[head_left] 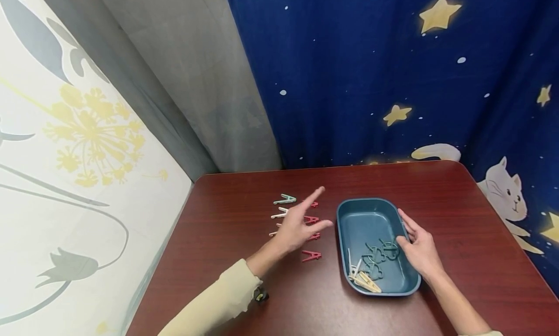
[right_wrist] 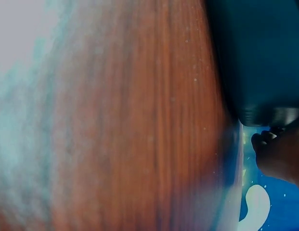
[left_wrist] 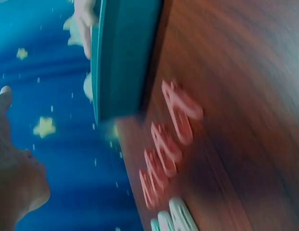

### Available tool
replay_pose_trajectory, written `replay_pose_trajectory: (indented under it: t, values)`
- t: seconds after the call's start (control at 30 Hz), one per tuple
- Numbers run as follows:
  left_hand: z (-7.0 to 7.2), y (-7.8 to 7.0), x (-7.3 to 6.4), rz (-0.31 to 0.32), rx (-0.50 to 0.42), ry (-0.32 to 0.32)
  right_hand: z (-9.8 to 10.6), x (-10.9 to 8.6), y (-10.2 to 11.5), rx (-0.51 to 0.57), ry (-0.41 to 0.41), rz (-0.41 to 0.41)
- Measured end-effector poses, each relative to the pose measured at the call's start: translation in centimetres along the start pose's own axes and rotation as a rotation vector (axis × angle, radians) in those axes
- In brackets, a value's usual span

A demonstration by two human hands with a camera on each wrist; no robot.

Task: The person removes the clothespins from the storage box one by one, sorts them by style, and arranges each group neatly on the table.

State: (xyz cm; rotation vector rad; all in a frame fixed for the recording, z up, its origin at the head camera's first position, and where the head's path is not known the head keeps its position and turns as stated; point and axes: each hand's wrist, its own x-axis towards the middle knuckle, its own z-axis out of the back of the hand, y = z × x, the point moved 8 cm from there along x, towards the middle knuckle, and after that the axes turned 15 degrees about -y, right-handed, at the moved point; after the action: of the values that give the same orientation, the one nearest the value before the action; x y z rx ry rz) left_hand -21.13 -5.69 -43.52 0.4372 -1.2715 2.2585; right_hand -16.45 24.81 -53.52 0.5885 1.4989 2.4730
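Note:
In the head view my left hand (head_left: 296, 226) hovers over two columns of clothespins, thumb and fingers spread apart and holding nothing. Red clothespins (head_left: 311, 256) lie in a column, partly hidden behind that hand. Left of them are a mint-green clothespin (head_left: 286, 199) and white clothespins (head_left: 279, 213). My right hand (head_left: 420, 248) grips the right rim of a blue-green plastic tray (head_left: 380, 202), thumb over the edge and fingers along the outer wall. Inside the tray lie cream clothespins (head_left: 367, 281), a white clothespin (head_left: 354, 268) and several dark green shaped outlines (head_left: 374, 256).
Everything stands on a reddish-brown wooden table (head_left: 227, 219) with rounded far corners. A blue starry curtain (head_left: 349, 83) and a grey curtain (head_left: 196, 83) hang behind its far edge. At the left is a white patterned wall (head_left: 87, 219).

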Motion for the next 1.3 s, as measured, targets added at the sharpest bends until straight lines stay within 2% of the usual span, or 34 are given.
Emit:
replay_pose_trajectory:
  t: [0.2, 0.4, 0.57, 0.7, 0.87, 1.0, 1.1, 1.2, 1.3]
  values:
    - [-4.1, -2.1, -1.3, -0.075, 0.051, 0.147, 0.0, -0.1, 0.1, 0.009, 0.0, 0.003]
    - [-6.8, -3.1, -2.9, -0.119, 0.069, 0.284, -0.2, 0.0, 0.1, 0.002, 0.005, -0.001]
    - [-8.3, -3.1, -3.9, -0.153, -0.003, 0.384, -0.2, 0.0, 0.1, 0.01, 0.003, -0.004]
    - [-9.4, -3.0, -4.0, -0.175, -0.078, 0.475, -0.2, 0.0, 0.1, 0.011, 0.006, -0.006]
    - [-11.1, -3.3, -3.7, -0.18, -0.15, 0.687, -0.2, -0.1, 0.0, 0.002, 0.009, -0.01]
    - [-12.7, -3.4, -3.8, -0.137, -0.153, 0.871, -0.2, -0.1, 0.1, 0.01, 0.004, -0.001]
    - [-13.6, -3.3, -3.9, -0.081, -0.14, 0.981, -0.2, 0.0, 0.0, 0.024, -0.003, 0.005]
    - [-14.3, -3.4, -4.0, -0.022, -0.143, 1.066, -0.2, 0.0, 0.0, 0.026, -0.005, 0.005]
    - [-14.7, -3.4, -4.1, 0.038, -0.103, 1.123, -0.2, 0.0, 0.0, 0.02, 0.002, -0.005]
